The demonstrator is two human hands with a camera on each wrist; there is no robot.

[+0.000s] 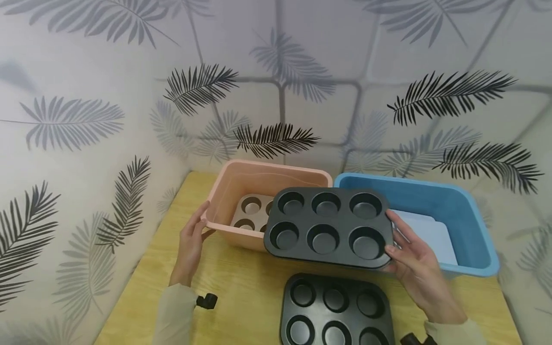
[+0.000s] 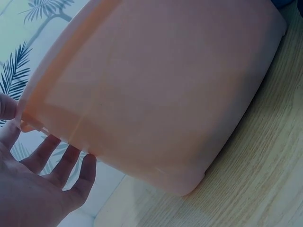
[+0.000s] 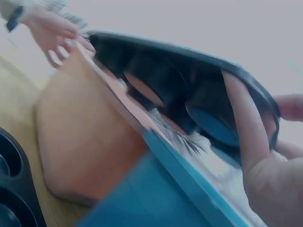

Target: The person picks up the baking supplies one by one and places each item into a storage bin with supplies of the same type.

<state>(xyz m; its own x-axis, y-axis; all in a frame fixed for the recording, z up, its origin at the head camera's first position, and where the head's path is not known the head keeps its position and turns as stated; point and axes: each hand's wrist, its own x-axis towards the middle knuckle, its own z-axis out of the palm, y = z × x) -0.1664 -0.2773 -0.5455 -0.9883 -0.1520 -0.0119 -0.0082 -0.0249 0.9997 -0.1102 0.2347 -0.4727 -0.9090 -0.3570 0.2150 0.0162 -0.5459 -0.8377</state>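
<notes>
My left hand (image 1: 192, 242) grips the left rim of a peach plastic bin (image 1: 242, 239), thumb at the lip and fingers against its outer side (image 2: 156, 94). With my right hand (image 1: 417, 270) I hold a dark six-cup muffin pan (image 1: 327, 221) by its right end, raised over the front of the peach bin and overlapping the blue bin. In the right wrist view the pan (image 3: 163, 61) is tilted. A pale muffin pan (image 1: 250, 216) lies inside the peach bin, partly hidden behind the dark one. A second dark muffin pan (image 1: 316, 306) lies on the table in front.
To the right stands a blue plastic bin (image 1: 478, 230), close beside the peach one, with flat white pieces (image 1: 431, 237) inside. Both bins sit on a yellowish wooden table (image 1: 246, 297). Feather-patterned walls (image 1: 280, 57) rise behind and at the left.
</notes>
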